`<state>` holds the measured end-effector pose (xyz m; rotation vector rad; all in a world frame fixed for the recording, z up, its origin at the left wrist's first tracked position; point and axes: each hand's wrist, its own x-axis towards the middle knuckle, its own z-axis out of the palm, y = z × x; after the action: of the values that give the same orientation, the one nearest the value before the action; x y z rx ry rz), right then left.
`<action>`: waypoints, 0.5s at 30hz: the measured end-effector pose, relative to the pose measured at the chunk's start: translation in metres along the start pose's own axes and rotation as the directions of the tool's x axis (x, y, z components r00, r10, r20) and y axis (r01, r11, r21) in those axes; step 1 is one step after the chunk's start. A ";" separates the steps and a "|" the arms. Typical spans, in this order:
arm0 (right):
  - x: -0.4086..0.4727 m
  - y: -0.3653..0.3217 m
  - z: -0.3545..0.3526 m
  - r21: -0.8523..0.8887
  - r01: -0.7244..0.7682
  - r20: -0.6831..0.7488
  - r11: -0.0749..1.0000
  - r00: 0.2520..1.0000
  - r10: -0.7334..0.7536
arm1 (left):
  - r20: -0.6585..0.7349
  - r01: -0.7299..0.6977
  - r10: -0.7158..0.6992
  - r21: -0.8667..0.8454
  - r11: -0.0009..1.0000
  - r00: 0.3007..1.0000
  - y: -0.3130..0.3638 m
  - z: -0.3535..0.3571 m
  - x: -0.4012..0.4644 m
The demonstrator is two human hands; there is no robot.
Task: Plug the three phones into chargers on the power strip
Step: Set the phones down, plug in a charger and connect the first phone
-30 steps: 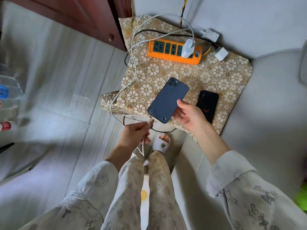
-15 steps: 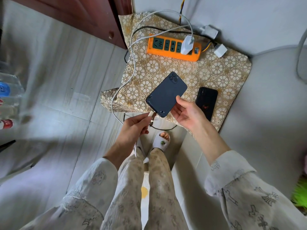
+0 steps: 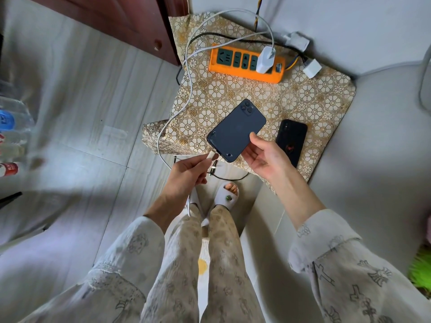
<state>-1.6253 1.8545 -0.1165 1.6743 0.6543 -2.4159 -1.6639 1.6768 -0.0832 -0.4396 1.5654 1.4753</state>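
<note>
first phone at the point of plugging in

the right hand [image 3: 263, 157] lifts the dark blue slab phone [image 3: 236, 130] off the floral-cloth surface [image 3: 303, 106], grip closed on its edge. the left hand [image 3: 186, 173] pinches the white cable's connector [image 3: 211, 156] just at the phone's bottom port. next move calls for aligning and pushing it in. the glossy black phone [image 3: 291, 142] lies unplugged beside; the orange power strip [image 3: 245, 62] carries one white charger [image 3: 265, 59].

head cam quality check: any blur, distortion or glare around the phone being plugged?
Head view: strong wide-angle bending at the edges; bottles at far left smeared; centre sharp, with the blue phone, left hand and right hand crisp; soft daylight, no glare on the phone, faint shadows only.
</note>
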 end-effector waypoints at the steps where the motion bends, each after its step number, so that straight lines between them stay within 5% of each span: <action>1: 0.000 0.000 0.000 -0.005 0.002 0.005 1.000 1.000 -0.002 | -0.002 0.003 -0.003 0.002 1.000 1.000 -0.001 0.000 0.000; 15: 0.000 0.006 0.001 0.004 -0.008 0.032 1.000 0.999 0.008 | -0.016 0.016 -0.015 0.058 0.998 1.000 0.003 -0.005 0.000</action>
<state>-1.6245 1.8491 -0.1181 1.6329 0.6373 -2.4345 -1.6683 1.6725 -0.0816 -0.4292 1.6101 1.4140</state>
